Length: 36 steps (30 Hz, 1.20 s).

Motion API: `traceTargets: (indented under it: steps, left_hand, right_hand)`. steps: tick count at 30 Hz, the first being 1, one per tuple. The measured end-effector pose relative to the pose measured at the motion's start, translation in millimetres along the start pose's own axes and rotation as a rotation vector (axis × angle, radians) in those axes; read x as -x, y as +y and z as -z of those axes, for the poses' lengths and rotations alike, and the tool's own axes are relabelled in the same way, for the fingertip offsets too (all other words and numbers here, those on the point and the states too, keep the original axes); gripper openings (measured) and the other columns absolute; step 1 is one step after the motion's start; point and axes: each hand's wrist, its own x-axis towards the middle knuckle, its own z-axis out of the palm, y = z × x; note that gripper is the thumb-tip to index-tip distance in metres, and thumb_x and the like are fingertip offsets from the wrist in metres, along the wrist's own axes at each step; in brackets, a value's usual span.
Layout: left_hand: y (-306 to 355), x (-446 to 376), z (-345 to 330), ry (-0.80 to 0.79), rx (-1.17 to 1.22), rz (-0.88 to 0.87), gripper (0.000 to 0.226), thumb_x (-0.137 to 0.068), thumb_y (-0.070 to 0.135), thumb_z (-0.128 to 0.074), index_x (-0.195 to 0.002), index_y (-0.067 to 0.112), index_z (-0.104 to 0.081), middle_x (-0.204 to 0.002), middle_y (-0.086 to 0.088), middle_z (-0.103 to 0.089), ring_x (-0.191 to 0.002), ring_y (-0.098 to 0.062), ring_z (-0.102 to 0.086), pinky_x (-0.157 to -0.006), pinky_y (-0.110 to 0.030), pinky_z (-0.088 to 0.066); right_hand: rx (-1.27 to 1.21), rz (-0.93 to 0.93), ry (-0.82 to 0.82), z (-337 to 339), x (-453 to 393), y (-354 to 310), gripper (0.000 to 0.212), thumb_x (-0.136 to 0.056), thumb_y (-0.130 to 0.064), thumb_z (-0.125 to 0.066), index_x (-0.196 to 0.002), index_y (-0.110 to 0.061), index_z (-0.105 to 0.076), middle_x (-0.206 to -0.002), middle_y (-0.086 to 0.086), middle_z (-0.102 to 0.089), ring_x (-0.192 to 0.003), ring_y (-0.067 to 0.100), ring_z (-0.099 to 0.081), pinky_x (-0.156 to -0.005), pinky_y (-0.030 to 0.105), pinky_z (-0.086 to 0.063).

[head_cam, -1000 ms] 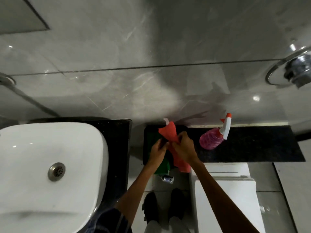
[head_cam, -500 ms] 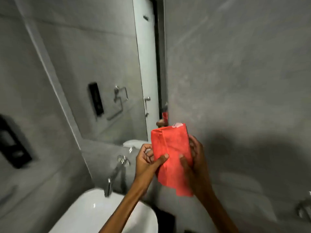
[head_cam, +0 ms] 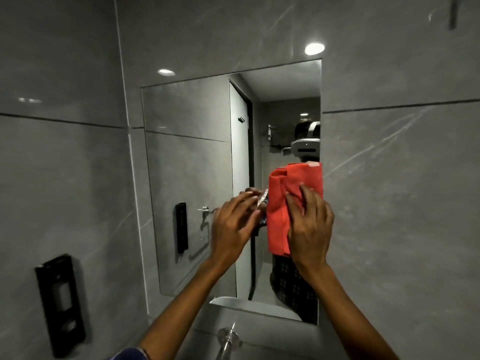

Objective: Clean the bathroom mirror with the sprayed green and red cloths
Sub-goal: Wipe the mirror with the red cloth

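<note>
From the head cam, your right hand [head_cam: 310, 227] was flat on the folded red cloth [head_cam: 283, 203], fingers spread and pressing it onto the mirror [head_cam: 192, 178] near its 3 o'clock edge. Your left hand [head_cam: 233, 227] sat just at the cloth's 9 o'clock, fingers loose and open, holding nothing. A black dispenser [head_cam: 61, 305] hung on the wall down around 8 o'clock.
</note>
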Motion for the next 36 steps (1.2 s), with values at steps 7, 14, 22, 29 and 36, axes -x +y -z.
traceTargets:
  steps: [7, 14, 22, 29, 36]
  left_hand:
    - [-168.8, 19.2, 66.5, -0.06, -0.342, 0.116, 0.081, -0.104, 0.06, -0.025, -0.165, 0.016, 0.004, -0.176, -0.003, 0.01, -0.163, -0.02, 0.005, -0.131, -0.049, -0.002]
    - [-202.3, 12.0, 60.1, -0.018, -0.381, 0.139, 0.076, -0.105, 0.047, -0.021, -0.164, 0.004, 0.002, -0.174, -0.018, -0.001, -0.163, -0.03, 0.0, -0.132, -0.052, -0.003]
    - [-208.1, 10.5, 57.7, 0.023, -0.365, 0.11, 0.068, -0.106, 0.039, -0.02, -0.165, 0.015, 0.004, -0.176, -0.009, 0.001, -0.163, -0.026, 0.0, -0.132, -0.046, -0.001]
    - [-208.6, 12.4, 58.5, 0.022, -0.377, 0.112, 0.075, -0.102, 0.035, -0.03, -0.165, 0.015, 0.006, -0.175, -0.012, 0.001, -0.163, -0.026, 0.001, -0.132, -0.049, -0.004]
    - [-211.4, 9.9, 58.6, -0.017, -0.431, 0.131, 0.074, -0.103, 0.037, -0.027, -0.165, 0.007, -0.001, -0.176, -0.012, 0.002, -0.163, -0.029, -0.001, -0.132, -0.05, -0.004]
  right_hand:
    - [0.211, -0.193, -0.022, -31.6, -10.2, -37.6, 0.076, -0.106, -0.051, -0.033, -0.168, -0.016, -0.006, -0.175, 0.016, 0.009, -0.163, 0.039, 0.0, -0.131, 0.057, 0.002]
    - [0.077, 0.03, -0.039, -82.1, -55.7, -147.6, 0.072, -0.107, -0.051, -0.032, -0.167, -0.015, -0.015, -0.174, 0.016, 0.005, -0.163, 0.039, 0.0, -0.13, 0.059, 0.003]
    - [0.15, 0.378, -0.21, -92.0, 0.3, -138.4, 0.071, -0.11, -0.048, -0.03, -0.168, -0.012, -0.01, -0.176, 0.016, 0.003, -0.164, 0.031, 0.001, -0.13, 0.057, -0.002]
    - [0.165, -0.297, 0.183, -49.5, -143.1, -94.5, 0.075, -0.109, -0.052, -0.03, -0.167, -0.009, -0.01, -0.172, 0.027, -0.01, -0.161, 0.042, -0.01, -0.131, 0.06, -0.01]
    - [0.027, 0.279, -0.093, -101.7, -141.5, -203.2, 0.072, -0.108, -0.042, -0.032, -0.167, -0.008, -0.008, -0.175, 0.02, 0.0, -0.163, 0.035, -0.001, -0.131, 0.055, 0.006]
